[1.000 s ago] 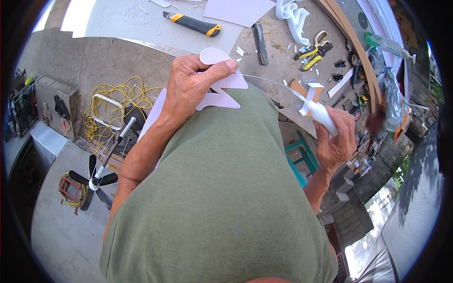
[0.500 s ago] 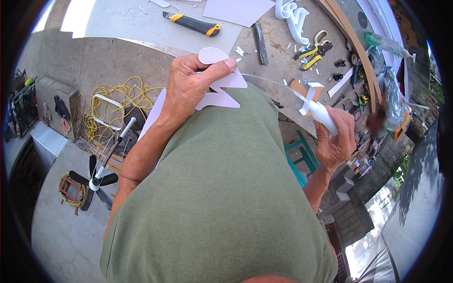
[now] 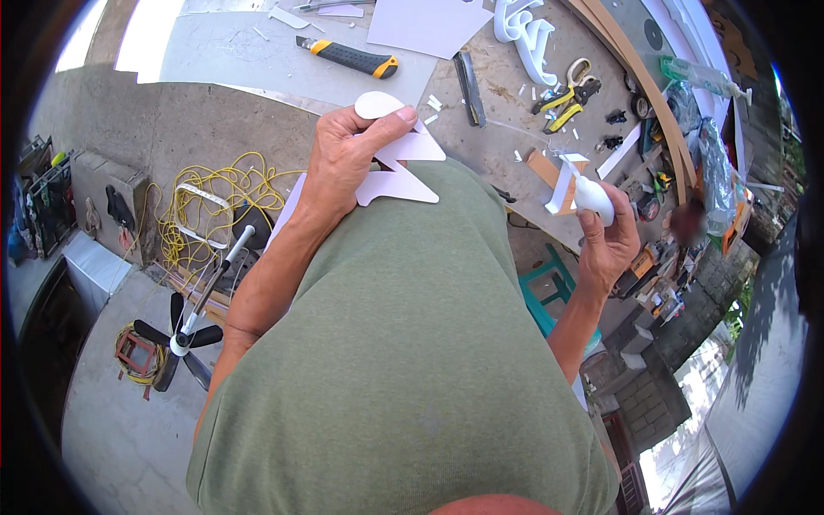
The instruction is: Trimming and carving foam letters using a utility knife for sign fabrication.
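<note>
At the far left, on the floor, a small black fan (image 3: 182, 336) stands below a loose tangle of yellow cord (image 3: 219, 202). Your left hand (image 3: 343, 163) is raised in front of your chest, wrist bent, fingers and thumb closed on a flat white cut-out shape (image 3: 403, 167); it has a rounded lobe above your fingertips and sharp zigzag points to the right, and it looks smooth and thin like foam board. It is held just above the near edge of the worktop (image 3: 481, 146), against your green shirt.

Behind that hand, on the worktop, lies a utility knife (image 3: 348, 57) with a black and yellow handle, and to its right a plain white sheet (image 3: 425, 24). Farther right sit thick white cut letters (image 3: 525, 34) and yellow-handled scissors (image 3: 568, 86), with small white scraps scattered over the rough grey surface.

Your right hand (image 3: 608, 240) is lifted at your right side, fingers wrapped round a white squeeze bottle (image 3: 592, 195), its tip beside a small folded white and brown piece (image 3: 562, 182). Whether they touch I cannot tell.
</note>
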### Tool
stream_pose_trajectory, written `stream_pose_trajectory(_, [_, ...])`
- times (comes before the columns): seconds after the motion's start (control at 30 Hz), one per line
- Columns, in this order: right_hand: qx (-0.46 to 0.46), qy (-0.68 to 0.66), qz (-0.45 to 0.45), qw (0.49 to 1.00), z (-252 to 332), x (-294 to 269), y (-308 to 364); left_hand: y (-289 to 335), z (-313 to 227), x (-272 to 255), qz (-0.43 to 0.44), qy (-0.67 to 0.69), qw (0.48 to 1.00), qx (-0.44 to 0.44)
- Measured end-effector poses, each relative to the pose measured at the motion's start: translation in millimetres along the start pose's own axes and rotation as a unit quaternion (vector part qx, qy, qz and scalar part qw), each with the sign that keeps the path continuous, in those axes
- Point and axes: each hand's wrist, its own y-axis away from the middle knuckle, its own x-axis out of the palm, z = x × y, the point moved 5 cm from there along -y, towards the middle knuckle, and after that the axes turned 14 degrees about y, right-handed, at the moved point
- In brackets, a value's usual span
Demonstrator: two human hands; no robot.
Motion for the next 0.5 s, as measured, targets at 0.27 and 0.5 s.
stream_pose_trajectory(0.27, [0.145,-0.302,-0.011,0.942,-73.5,9.8,0.2,-13.5,8.4,-4.1,-0.004,0.166,0.984,-0.064])
stream_pose_trajectory(0.5, [0.139,-0.412,-0.009,0.9,-84.8,4.9,-4.0,-18.1,4.8,-1.2,0.052,0.194,0.977,-0.064])
